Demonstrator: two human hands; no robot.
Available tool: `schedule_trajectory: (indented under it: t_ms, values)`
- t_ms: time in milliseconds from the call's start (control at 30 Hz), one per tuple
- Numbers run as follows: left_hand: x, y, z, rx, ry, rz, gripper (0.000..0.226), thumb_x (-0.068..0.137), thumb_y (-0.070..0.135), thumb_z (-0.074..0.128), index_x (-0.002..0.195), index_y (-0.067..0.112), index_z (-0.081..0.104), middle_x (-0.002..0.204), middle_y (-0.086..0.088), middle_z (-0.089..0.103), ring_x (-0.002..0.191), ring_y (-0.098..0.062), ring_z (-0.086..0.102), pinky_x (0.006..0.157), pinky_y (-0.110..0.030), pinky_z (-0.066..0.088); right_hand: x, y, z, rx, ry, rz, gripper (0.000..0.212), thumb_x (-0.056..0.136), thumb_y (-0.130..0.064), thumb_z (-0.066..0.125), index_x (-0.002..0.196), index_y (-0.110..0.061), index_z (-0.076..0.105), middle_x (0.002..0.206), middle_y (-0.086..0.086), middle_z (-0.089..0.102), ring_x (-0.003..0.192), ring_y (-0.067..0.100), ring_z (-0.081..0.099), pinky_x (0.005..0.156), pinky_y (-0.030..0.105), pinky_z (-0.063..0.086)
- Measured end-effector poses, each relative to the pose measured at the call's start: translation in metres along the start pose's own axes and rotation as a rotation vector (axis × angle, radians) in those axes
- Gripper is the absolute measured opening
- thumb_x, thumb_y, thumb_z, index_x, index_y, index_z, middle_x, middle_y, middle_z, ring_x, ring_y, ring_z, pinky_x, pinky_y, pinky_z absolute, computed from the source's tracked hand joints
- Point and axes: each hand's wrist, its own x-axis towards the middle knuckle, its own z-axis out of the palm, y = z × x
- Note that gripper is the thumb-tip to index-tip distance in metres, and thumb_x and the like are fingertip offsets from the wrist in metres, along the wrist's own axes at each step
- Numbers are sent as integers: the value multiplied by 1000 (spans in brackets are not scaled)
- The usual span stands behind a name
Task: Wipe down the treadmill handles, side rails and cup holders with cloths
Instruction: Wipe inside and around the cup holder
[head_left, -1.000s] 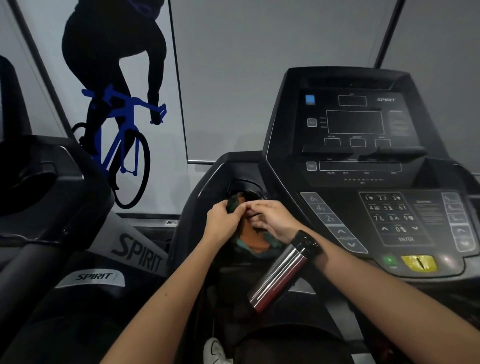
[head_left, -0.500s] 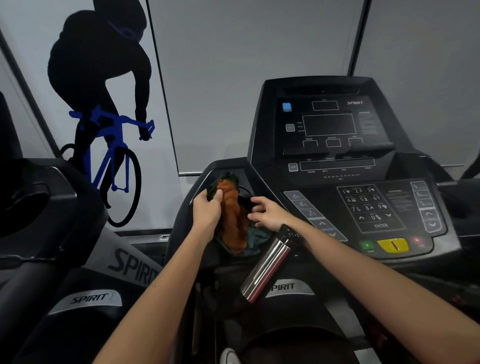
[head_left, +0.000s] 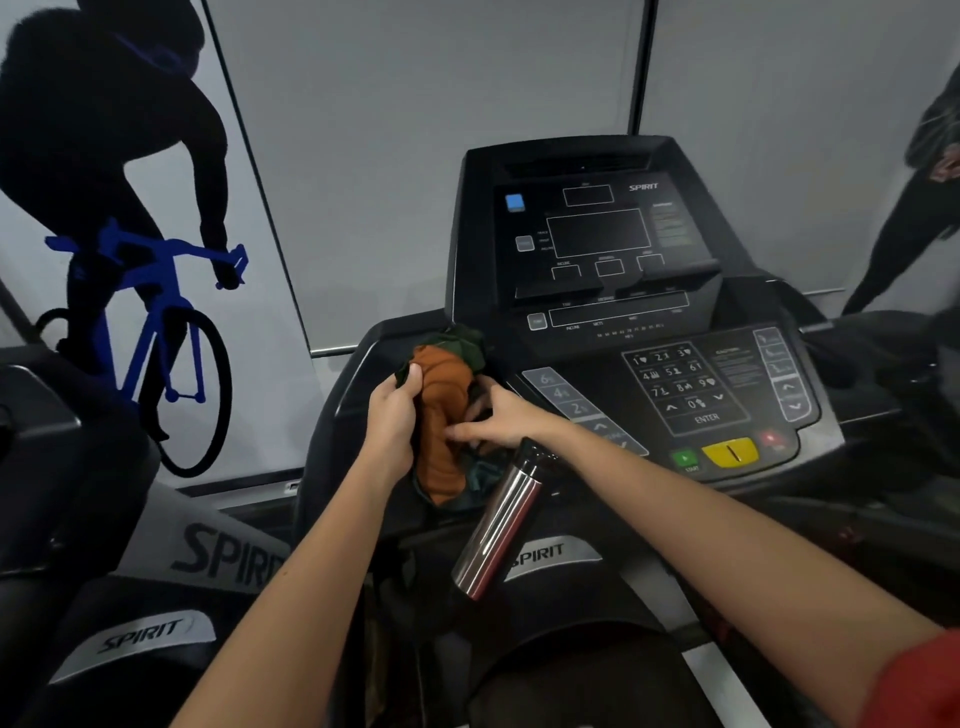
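Observation:
An orange cloth is bunched with a dark green cloth over the left cup holder of the black treadmill console. My left hand grips the bundle's left edge, thumb on the orange fabric. My right hand reaches in from the right, its fingertips pinched into the orange folds. A teal cloth shows beneath the bundle. A steel bottle with a black cap hangs tilted under my right wrist; how it is held is hidden.
A second Spirit treadmill stands close on the left. The keypad and the yellow stop button lie right of my hands. A wall with a cyclist graphic is straight ahead. A dark recess flanks the console's right side.
The cloth bundle has come up out of the cup holder and the orange cloth now spreads between my hands. My view has shifted left and down slightly.

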Motion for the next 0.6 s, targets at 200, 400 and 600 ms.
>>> schedule_trajectory:
  t_ms: [200, 400, 600]
  values:
    - [-4, 7, 3, -33, -56, -36, 27, 99, 28, 42, 90, 13, 62, 89, -8, 67, 83, -21, 65, 67, -32, 52, -7, -2, -3, 42, -75, 11, 22, 79, -28, 72, 94, -24, 55, 75, -8, 63, 61, 5, 62, 53, 15, 50]
    - [-2, 7, 3, 24, 42, 35, 22, 98, 26, 45, 97, 12, 62, 90, -6, 67, 86, -20, 64, 74, -34, 54, -14, 1, -2, 234, -54, 10, 18, 85, -26, 66, 101, -19, 64, 96, -5, 69, 89, 10, 67, 85, 24, 54]
    - [-8, 4, -10, 61, 4, 51, 30, 89, 30, 60, 116, 20, 53, 109, -2, 61, 97, -14, 61, 78, -27, 51, -20, -1, -5, 298, 33, -16, 36, 81, -21, 70, 114, -11, 59, 103, 0, 67, 89, 9, 66, 81, 22, 54]
